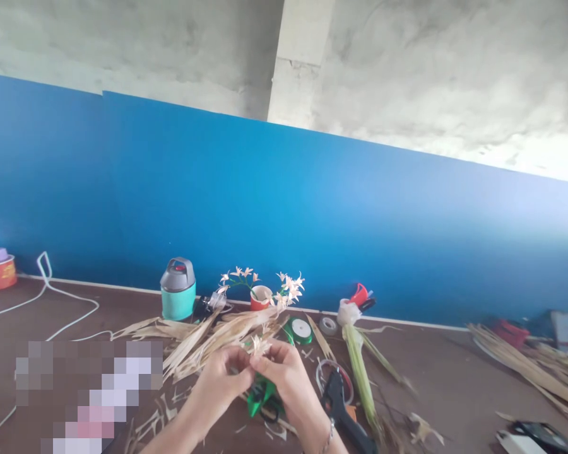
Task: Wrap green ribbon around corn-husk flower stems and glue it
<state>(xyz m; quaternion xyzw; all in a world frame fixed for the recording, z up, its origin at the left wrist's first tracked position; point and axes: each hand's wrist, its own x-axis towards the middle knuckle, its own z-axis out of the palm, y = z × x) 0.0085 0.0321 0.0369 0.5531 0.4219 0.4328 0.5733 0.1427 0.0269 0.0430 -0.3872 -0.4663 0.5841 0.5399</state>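
Near the lower middle of the head view, my left hand and my right hand meet, both with pinched fingers. Between their fingertips is a small cream flower of thin pointed petals, apparently of dried husk; its lower part is hidden by my fingers. Directly below lies something green, ribbon-like, partly covered by my hands. Dried corn husks spread over the table behind my hands. A black glue gun rests to the right of my right wrist.
Behind the husks stands a red cup with cream flower sprays. A teal jug is left of it. Green ribbon spool, tape roll and green husk bundle lie rightward. A blue partition borders the table.
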